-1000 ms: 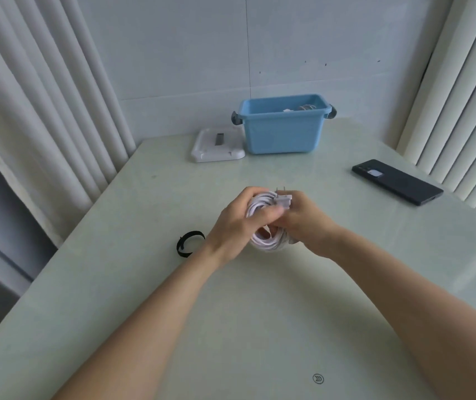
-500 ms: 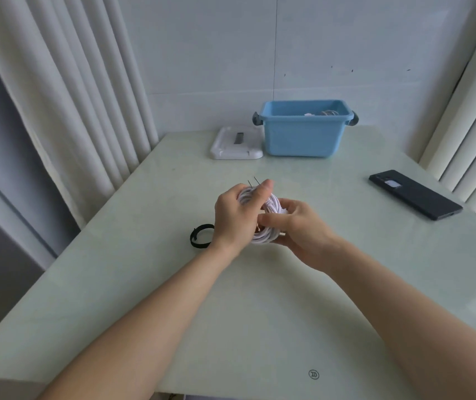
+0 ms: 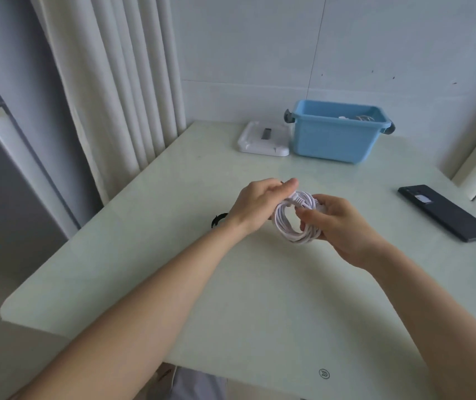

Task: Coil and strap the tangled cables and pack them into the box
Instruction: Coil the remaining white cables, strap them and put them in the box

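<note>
A pale green glass surface (image 3: 260, 313) fills most of the view, with pleated cream curtains (image 3: 121, 96) hanging past its far left corner. At the far edge against the wall stands the blue box (image 3: 332, 140), open on top, with grey handles at both ends; a bit of white cable (image 3: 358, 118) shows just above its rim on the right side. A dark phone (image 3: 447, 216) lies flat near the right edge, well apart from the box. The white lid (image 3: 262, 140) lies flat just beside the box's left wall. Both bare forearms reach in from the near edge and meet at the middle of the surface. The left hand (image 3: 255, 206) has its grip closed over the top left of the white cable coil (image 3: 291, 226), thumb stretched along a plug end there. The right hand (image 3: 338, 226) has its grip curled round the coil's right side, fingers hooked through the loops. The coil is held between the two hands, near the surface; whether it touches is unclear. A small black strap (image 3: 218, 220) lies on the surface, partly hidden behind the left wrist.
</note>
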A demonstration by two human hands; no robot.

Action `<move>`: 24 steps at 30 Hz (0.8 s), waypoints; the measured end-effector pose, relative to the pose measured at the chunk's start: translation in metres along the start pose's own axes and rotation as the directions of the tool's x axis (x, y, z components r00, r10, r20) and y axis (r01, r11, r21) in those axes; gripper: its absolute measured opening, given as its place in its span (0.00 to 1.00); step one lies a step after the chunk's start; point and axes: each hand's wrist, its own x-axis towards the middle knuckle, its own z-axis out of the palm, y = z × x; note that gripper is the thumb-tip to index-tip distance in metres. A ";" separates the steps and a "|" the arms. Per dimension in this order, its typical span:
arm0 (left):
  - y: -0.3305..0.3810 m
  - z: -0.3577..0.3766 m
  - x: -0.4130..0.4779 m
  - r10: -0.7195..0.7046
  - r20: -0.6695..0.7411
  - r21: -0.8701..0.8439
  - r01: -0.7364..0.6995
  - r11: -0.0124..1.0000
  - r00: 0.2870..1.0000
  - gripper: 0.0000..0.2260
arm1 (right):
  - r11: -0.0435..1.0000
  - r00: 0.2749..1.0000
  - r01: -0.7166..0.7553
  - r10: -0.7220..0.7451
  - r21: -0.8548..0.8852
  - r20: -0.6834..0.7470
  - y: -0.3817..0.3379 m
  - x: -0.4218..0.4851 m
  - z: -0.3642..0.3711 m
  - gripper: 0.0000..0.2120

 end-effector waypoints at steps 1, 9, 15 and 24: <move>0.004 -0.012 0.000 -0.018 0.002 -0.004 0.018 1.000 1.000 0.18 | 1.000 1.000 -0.007 0.007 -0.027 0.002 0.000 0.000 -0.002 0.07; -0.019 -0.088 -0.006 -0.149 0.048 0.664 0.080 0.743 0.988 0.11 | 0.995 1.000 -0.026 0.026 -0.099 -0.006 0.005 0.004 -0.009 0.06; -0.037 -0.082 -0.014 -0.021 0.015 0.809 0.000 0.587 1.000 0.03 | 0.991 1.000 -0.019 0.017 -0.129 -0.019 0.007 0.004 -0.011 0.07; -0.006 -0.031 0.017 0.181 -0.093 0.453 -0.121 0.883 0.979 0.05 | 0.998 0.984 -0.016 0.025 -0.057 0.175 -0.004 -0.008 -0.035 0.04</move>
